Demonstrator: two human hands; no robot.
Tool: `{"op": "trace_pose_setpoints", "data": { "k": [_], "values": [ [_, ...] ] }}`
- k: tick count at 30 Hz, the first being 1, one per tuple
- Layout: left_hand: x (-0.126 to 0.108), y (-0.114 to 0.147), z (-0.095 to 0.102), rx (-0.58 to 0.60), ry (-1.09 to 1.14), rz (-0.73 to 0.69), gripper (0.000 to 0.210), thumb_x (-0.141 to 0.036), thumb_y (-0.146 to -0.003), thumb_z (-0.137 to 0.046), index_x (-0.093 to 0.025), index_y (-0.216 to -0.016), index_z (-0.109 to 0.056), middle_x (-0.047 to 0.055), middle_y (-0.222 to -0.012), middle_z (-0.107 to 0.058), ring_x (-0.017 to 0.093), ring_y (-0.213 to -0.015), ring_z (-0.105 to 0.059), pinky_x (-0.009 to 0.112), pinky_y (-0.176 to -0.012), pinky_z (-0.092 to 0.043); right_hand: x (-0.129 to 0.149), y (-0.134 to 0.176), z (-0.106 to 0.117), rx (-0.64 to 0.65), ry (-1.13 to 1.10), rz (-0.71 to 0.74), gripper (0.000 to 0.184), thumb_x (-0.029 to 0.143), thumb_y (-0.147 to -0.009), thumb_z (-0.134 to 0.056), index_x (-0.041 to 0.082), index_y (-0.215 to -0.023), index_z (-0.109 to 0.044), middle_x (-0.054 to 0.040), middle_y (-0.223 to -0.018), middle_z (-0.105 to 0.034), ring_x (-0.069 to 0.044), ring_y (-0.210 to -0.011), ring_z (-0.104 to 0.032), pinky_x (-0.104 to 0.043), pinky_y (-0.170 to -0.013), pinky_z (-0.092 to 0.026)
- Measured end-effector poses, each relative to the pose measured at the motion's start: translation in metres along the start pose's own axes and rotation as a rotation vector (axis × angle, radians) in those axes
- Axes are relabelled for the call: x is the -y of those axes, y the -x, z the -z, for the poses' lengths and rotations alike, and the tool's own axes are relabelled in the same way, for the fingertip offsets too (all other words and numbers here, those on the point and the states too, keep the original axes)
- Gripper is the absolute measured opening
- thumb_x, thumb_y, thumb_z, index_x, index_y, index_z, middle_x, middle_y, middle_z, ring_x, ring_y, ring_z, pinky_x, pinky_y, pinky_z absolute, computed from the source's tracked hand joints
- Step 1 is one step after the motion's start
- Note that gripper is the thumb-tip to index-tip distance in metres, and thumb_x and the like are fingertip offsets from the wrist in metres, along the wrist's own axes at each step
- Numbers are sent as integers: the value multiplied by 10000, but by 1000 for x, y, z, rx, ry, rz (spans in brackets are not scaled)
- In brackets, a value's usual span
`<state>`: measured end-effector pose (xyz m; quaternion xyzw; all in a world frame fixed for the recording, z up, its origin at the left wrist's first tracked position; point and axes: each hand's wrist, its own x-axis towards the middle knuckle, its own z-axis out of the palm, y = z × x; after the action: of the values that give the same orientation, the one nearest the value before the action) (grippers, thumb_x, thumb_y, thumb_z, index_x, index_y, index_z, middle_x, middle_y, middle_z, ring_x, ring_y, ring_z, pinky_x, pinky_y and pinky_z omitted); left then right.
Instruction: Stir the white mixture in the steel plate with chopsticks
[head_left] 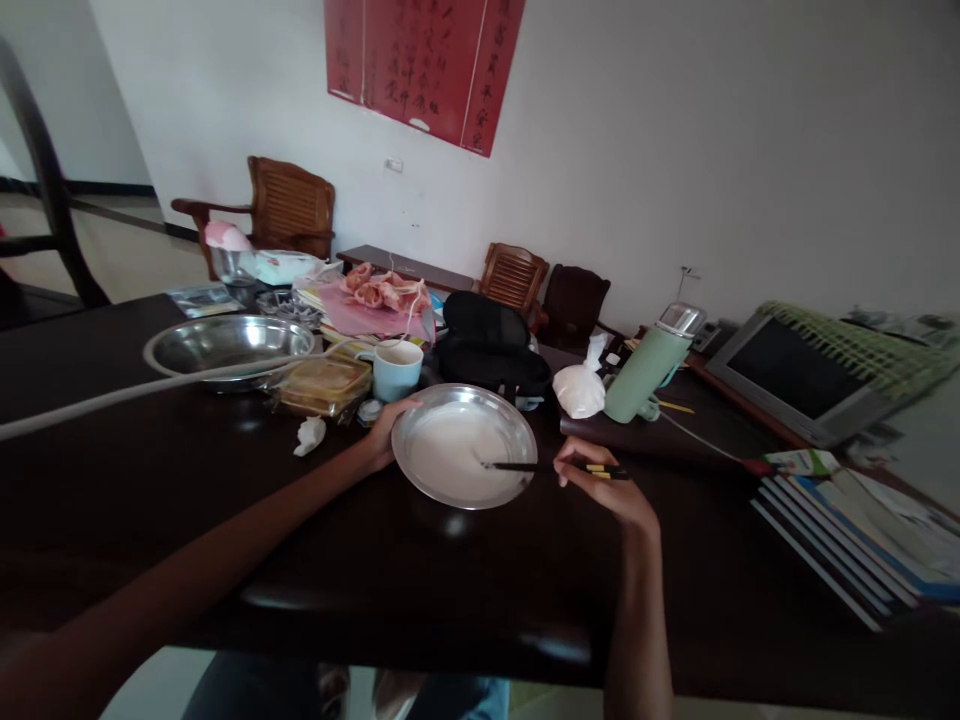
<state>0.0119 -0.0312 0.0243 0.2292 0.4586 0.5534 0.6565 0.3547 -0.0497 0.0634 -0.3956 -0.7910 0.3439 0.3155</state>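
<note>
A round metal bowl (527, 433) stands on the dark table in front of me, with a whitish, milky mixture (450, 455) spread inside it. At its left rim is my left hand (386, 432), its fingers closed on the edge and partly hidden by it. My right hand (600, 480), to the right of the bowl, grips dark chopsticks (525, 466) with gold bands near the top. The chopstick tips dip into the mixture near the bowl's middle. Just behind the left hand sits a light blue mug (397, 371).
Behind the bowl lies an open black case (487, 345). A tied white bag (580, 388) and a green thermos (652, 365) stand to the right; books (840, 550) lie further right. A wide metal basin (229, 345), packaged food (322, 385) and a cable (150, 391) occupy the left.
</note>
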Motion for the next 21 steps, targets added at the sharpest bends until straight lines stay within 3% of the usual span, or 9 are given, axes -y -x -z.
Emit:
{"op": "trace_pose_setpoints", "data": {
  "k": [4,8,12,16,19,21],
  "values": [
    [1,-2,2,17,10,-21,128,-232,-888,-633,-145,-887,-727,21,-645,-736,185,-564,-645,263,-618,-522,4,-7,-20,148,-55,51,164,391,-919,-710,243,-857,-678,1,-752,-718,-205,-742,-676,-314,-732,-491],
    [3,-7,7,56,6,-37,100,-236,-835,-687,-157,-870,-736,26,-657,-747,200,-581,-669,263,-617,-524,2,-19,-35,7,17,80,132,376,-918,-692,245,-901,-692,-10,-849,-726,-214,-825,-681,-327,-785,-493],
    [3,-8,7,52,4,-37,117,-254,-818,-712,-155,-878,-731,30,-640,-735,208,-582,-674,268,-622,-527,-4,-11,-12,-90,54,41,152,372,-925,-672,245,-843,-659,7,-752,-689,-202,-755,-653,-317,-740,-479],
    [1,-1,1,17,16,-15,112,-236,-852,-662,-149,-878,-729,31,-634,-734,203,-571,-654,272,-626,-531,-3,-2,1,46,-3,30,180,373,-936,-686,241,-818,-656,12,-688,-686,-195,-691,-651,-308,-697,-477],
    [-1,3,-3,8,28,-24,137,-210,-875,-623,-140,-881,-739,33,-657,-744,194,-567,-651,265,-631,-529,1,-9,-17,134,-45,71,184,409,-938,-696,240,-868,-676,2,-742,-716,-203,-730,-678,-317,-728,-498],
    [-1,3,-3,16,31,-31,146,-207,-876,-616,-142,-883,-746,31,-667,-749,195,-573,-657,265,-632,-528,2,-16,-32,84,-22,94,182,423,-938,-694,244,-909,-684,-5,-812,-726,-211,-792,-687,-325,-763,-501]
  ]
}}
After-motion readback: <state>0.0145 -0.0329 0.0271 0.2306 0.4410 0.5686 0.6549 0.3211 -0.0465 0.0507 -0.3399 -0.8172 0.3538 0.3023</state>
